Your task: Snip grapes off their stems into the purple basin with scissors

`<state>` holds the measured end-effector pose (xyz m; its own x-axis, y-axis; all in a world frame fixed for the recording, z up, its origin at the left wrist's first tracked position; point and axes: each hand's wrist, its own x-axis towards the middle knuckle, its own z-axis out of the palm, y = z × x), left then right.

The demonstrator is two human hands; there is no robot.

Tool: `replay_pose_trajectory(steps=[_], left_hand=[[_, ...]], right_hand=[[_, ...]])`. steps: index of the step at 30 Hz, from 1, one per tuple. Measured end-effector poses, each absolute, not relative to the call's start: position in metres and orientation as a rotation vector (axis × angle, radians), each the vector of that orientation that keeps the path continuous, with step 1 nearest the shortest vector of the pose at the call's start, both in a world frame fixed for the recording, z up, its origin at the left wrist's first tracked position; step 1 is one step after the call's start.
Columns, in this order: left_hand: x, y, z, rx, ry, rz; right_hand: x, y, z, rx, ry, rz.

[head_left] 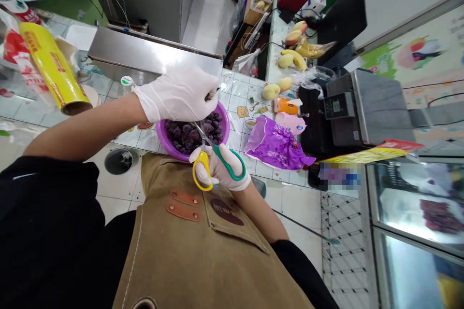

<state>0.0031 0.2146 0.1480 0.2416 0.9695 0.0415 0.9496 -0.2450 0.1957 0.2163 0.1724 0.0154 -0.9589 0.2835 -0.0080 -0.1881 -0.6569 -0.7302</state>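
Observation:
My left hand [179,94], in a white glove, is closed above the bowl, its fingers pinching what looks like a brownish grape stem [208,97]; most of it is hidden by the fingers. Below it, my gloved right hand [219,166] grips scissors [208,140] with one yellow and one green handle loop. The blades are parted and point up toward the left hand, over the fruit. Dark purple grapes [184,135] fill the purple bowl [162,141], which stands at the counter's near edge, right in front of the apron.
Left on the counter lies a yellow roll of cling film [54,65]. A metal box [145,53] stands behind the bowl. To the right are a purple bag [277,142], an orange tissue pack [286,105], mangoes [271,91] and a scale [366,106]. A bin [119,161] stands on the floor.

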Motion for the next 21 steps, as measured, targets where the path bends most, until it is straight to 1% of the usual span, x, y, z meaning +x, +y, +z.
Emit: replay_pose_trajectory(steps=[2, 6, 9, 16, 21], left_hand=[[0.003, 0.213, 0.150, 2.350, 1.855, 0.155], [0.000, 0.216, 0.148, 2.347, 1.877, 0.113], [-0.003, 0.222, 0.143, 2.348, 1.893, 0.145], [-0.002, 0.228, 0.143, 2.189, 1.982, 0.232], [-0.001, 0.229, 0.142, 2.169, 2.005, 0.360]], right_hand=[[0.215, 0.174, 0.021, -0.325, -1.176, 2.591], [0.213, 0.177, 0.030, -0.646, -1.210, 2.444], [0.215, 0.180, 0.029, -0.740, -1.224, 2.412], [0.231, 0.187, 0.024, -0.689, -1.033, 2.641], [0.224, 0.196, 0.028, -0.775, -0.968, 2.672]])
